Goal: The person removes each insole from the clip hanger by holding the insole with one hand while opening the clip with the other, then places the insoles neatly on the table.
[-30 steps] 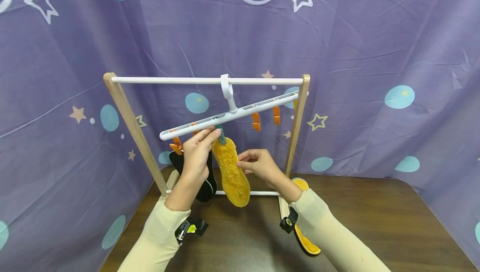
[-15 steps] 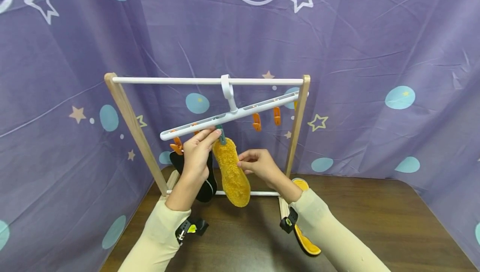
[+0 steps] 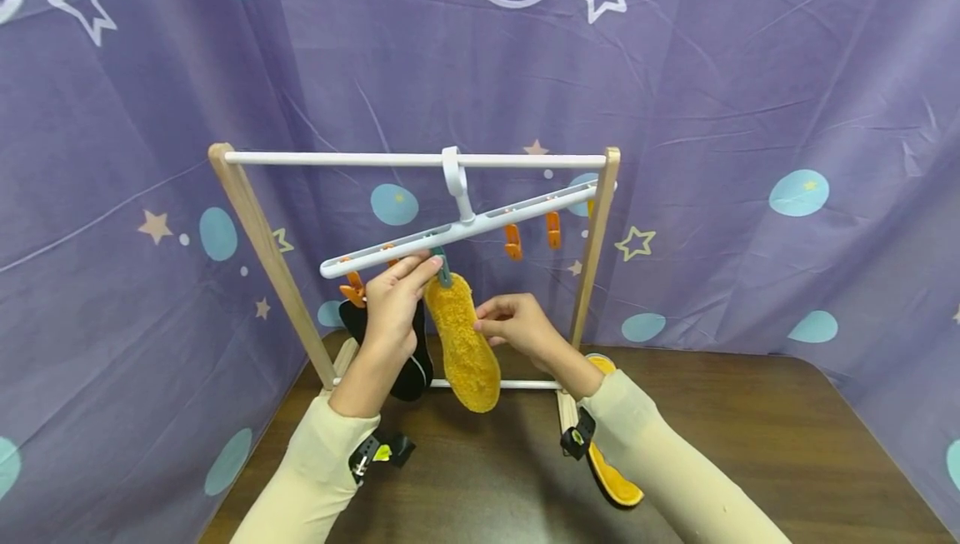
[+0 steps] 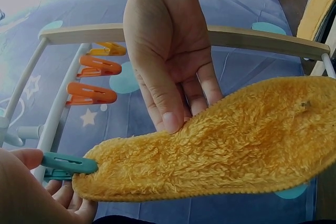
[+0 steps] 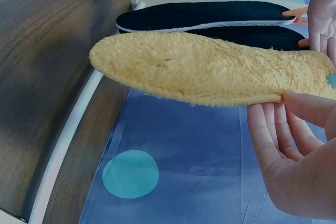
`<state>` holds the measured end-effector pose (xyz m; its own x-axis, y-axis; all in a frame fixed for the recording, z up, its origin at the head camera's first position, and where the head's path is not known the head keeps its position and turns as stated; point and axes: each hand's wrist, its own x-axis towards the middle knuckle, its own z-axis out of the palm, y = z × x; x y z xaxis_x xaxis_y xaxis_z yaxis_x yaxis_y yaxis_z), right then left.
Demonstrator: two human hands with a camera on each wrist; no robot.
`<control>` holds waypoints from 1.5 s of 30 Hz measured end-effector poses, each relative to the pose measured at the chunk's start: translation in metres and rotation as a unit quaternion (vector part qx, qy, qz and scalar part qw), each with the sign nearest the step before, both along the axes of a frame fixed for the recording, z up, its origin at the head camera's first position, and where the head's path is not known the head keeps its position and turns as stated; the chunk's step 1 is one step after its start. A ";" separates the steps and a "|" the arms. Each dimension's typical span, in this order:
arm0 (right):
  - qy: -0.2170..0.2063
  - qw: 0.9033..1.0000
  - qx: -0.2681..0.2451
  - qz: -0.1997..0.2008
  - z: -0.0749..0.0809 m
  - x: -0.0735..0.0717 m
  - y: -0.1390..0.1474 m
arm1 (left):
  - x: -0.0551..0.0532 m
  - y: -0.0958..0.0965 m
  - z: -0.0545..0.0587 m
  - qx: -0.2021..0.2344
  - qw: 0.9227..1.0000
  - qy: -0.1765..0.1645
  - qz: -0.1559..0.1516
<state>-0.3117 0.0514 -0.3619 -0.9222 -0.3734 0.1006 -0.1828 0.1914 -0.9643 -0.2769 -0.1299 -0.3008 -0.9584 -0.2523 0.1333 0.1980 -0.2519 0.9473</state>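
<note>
Far left: purple curtain point(image 3: 112, 152) printed with moons, stars and blue ovals, then wooden left post point(image 3: 272, 269) of a rack. White bar point(image 3: 337, 159) across the top; white hanger point(image 3: 487, 222) hooked over it, askew. Next, orange clip point(image 3: 353, 287) on the hanger, black insoles point(image 3: 410, 381) partly behind the left hand point(image 3: 393, 302). Left grip: teal clip point(image 3: 444, 271) pinched between thumb and fingers. On that wrist, black strap point(image 3: 363, 459) with yellow-green patch point(image 3: 383, 453), any lettering too small to read. Mid-frame: yellow insole point(image 3: 467, 352), fleecy, upper end at the teal clip, tilted, above the table point(image 3: 750, 427). Right hand point(image 3: 517, 327) clamped by thumb and fingers on the insole's right edge. Beyond: two more orange clips point(image 3: 553, 230) on the hanger, then wooden right post point(image 3: 592, 269). Right wrist: similar strap, likewise unreadable. Lower right: second yellow insole point(image 3: 618, 481), dark-rimmed, on the table, partly hidden by the right sleeve point(image 3: 652, 444).
</note>
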 end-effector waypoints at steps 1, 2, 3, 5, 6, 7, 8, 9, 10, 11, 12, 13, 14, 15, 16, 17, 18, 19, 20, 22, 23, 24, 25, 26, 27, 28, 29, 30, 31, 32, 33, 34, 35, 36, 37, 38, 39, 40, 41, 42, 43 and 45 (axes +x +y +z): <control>-0.001 1.000 0.001 -0.001 0.001 0.000 0.000 | 0.000 0.000 0.000 0.000 1.000 0.000 0.000; -0.003 1.000 0.002 -0.002 0.001 0.000 0.000 | 0.000 0.000 0.000 0.000 1.000 0.001 0.000; -0.002 1.000 0.005 -0.003 0.002 0.001 0.000 | 0.000 0.000 0.000 0.000 1.000 0.001 0.001; -0.002 1.000 0.008 -0.004 0.003 0.001 0.000 | 0.000 0.000 0.000 0.001 1.000 0.000 0.002; 0.000 1.000 0.010 -0.003 0.003 0.002 0.000 | 0.001 0.000 0.001 0.002 1.000 -0.001 0.004; -0.001 1.000 0.011 -0.003 0.003 0.002 0.000 | 0.001 0.000 0.001 0.003 1.000 -0.002 0.005; -0.002 1.000 0.012 -0.004 0.003 0.002 0.000 | 0.001 0.000 0.001 0.004 1.000 -0.002 0.006; -0.003 1.000 0.012 -0.004 0.004 0.002 0.000 | 0.001 0.001 0.001 0.004 1.000 -0.003 0.007; -0.004 1.000 0.012 -0.004 0.003 0.002 0.000 | 0.001 0.001 0.001 0.004 1.000 -0.004 0.008; -0.005 1.000 0.011 -0.004 0.003 0.002 0.001 | 0.001 0.001 0.001 0.004 1.000 -0.004 0.009; -0.006 1.000 0.011 -0.003 0.003 0.002 0.001 | 0.001 0.001 0.001 0.004 1.000 -0.005 0.011; -0.006 1.000 0.010 -0.003 0.003 0.002 0.001 | 0.001 0.001 0.001 0.003 1.000 -0.005 0.012; -0.008 1.000 0.008 -0.002 0.003 0.002 0.001 | 0.001 0.001 0.001 0.003 1.000 -0.005 0.012; -0.008 1.000 0.008 -0.001 0.003 0.001 0.001 | 0.000 0.001 0.001 0.004 1.000 -0.006 0.013; -0.009 1.000 0.006 -0.001 0.003 0.002 0.001 | 0.000 0.001 0.000 0.005 1.000 -0.006 0.014; -0.011 1.000 0.005 0.000 0.003 0.002 0.001 | 0.000 0.001 0.000 0.006 1.000 -0.006 0.015; -0.012 1.000 0.006 0.000 0.003 0.002 0.001 | 0.000 0.001 0.000 0.007 1.000 -0.007 0.015; -0.012 1.000 0.006 0.000 0.003 0.002 0.001 | 0.000 0.001 0.000 0.009 1.000 -0.006 0.016; -0.015 1.000 0.007 0.000 0.003 0.002 0.001 | 0.000 0.001 -0.001 0.010 1.000 -0.006 0.017; -0.017 1.000 0.008 -0.002 0.003 0.002 0.001 | 0.000 0.001 -0.001 0.012 1.000 -0.005 0.018; -0.017 1.000 0.009 -0.002 0.003 0.002 0.001 | 0.000 0.002 -0.001 0.013 1.000 -0.004 0.018; -0.017 1.000 0.009 -0.002 0.003 0.002 0.001 | -0.001 0.002 -0.001 0.013 1.000 -0.003 0.019; -0.015 1.000 0.009 -0.002 0.003 0.002 0.001 | -0.001 0.002 -0.001 0.014 1.000 -0.002 0.020; -0.013 1.000 0.009 -0.002 0.003 0.002 0.001 | -0.001 0.002 -0.001 0.014 1.000 -0.001 0.020; -0.011 1.000 0.009 -0.001 0.004 0.002 0.001 | -0.001 0.002 -0.001 0.014 1.000 0.000 0.021; -0.010 1.000 0.008 -0.001 0.004 0.003 0.002 | -0.001 0.002 -0.001 0.015 1.000 0.002 0.023; -0.009 1.000 0.009 0.000 0.004 0.002 0.002 | -0.002 0.002 -0.001 0.015 1.000 0.003 0.024; -0.009 1.000 0.008 0.001 0.004 0.002 0.002 | -0.002 0.002 -0.001 0.015 1.000 0.005 0.024; -0.009 1.000 0.008 0.002 0.004 0.002 0.002 | -0.002 0.002 -0.001 0.015 1.000 0.007 0.025; -0.010 1.000 0.008 0.002 0.004 0.002 0.002 | -0.003 0.002 -0.001 0.014 1.000 0.009 0.025; -0.012 1.000 0.007 0.003 0.004 0.001 0.002 | -0.003 0.003 -0.001 0.014 1.000 0.010 0.026; -0.013 1.000 0.006 0.003 0.004 0.001 0.002 | -0.003 0.003 -0.001 0.013 1.000 0.011 0.026; -0.013 1.000 0.005 0.004 0.004 0.001 0.003 | -0.003 0.003 -0.001 0.013 1.000 0.012 0.026; -0.013 1.000 0.004 0.005 0.004 0.001 0.003 | -0.003 0.003 -0.001 0.013 1.000 0.012 0.026; -0.013 1.000 0.004 0.006 0.004 0.001 0.003 | -0.003 0.003 -0.001 0.013 1.000 0.012 0.026; -0.014 1.000 0.003 0.007 0.004 0.002 0.003 | -0.003 0.003 -0.001 0.014 0.999 0.011 0.028; -0.014 1.000 0.002 0.008 0.004 0.002 0.003 | -0.003 0.004 -0.001 0.015 0.999 0.011 0.029; -0.015 1.000 0.000 0.008 0.004 0.002 0.004 | -0.002 0.004 -0.001 0.015 0.999 0.011 0.030; -0.016 1.000 0.000 0.009 0.004 0.002 0.004 | -0.002 0.004 -0.001 0.016 0.999 0.011 0.031; -0.016 1.000 0.000 0.009 0.003 0.002 0.003 | -0.002 0.004 -0.001 0.016 0.999 0.011 0.031; -0.016 1.000 0.000 0.010 0.003 0.002 0.004 | -0.002 0.004 -0.002 0.017 0.999 0.012 0.032; -0.016 1.000 0.000 0.010 0.003 0.001 0.003 | -0.003 0.004 -0.002 0.017 0.999 0.014 0.033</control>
